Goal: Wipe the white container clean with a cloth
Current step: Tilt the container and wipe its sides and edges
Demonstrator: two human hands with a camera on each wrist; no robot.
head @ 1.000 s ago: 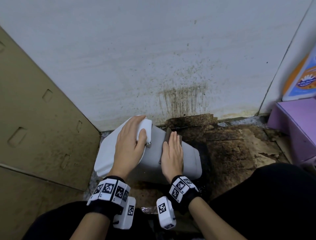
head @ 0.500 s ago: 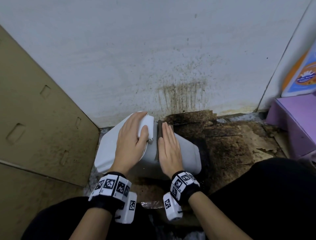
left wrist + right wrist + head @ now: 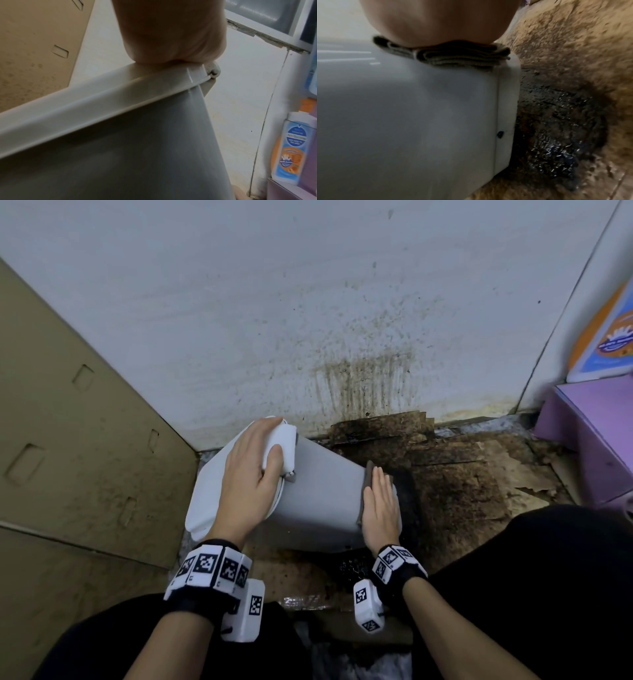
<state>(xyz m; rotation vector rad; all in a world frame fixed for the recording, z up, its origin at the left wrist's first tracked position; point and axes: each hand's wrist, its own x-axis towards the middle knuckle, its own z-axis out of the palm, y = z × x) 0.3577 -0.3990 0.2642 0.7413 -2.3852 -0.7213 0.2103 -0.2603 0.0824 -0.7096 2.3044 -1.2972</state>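
One white container (image 3: 322, 491), a lidded bin tipped on its side against the stained wall (image 3: 308, 302), looks light, rigid and slick. The left hand (image 3: 251, 474) curls over its lid end, the likeliest firm hold. At the base end, the right hand (image 3: 380, 510), fingers straight and together, presses one folded cloth (image 3: 453, 56) flat.

Dim, flat light in the head view, with edges bowed by the wide lens. Both wrist views are soft; wet glints at 4 o'clock on the floor (image 3: 556, 148).
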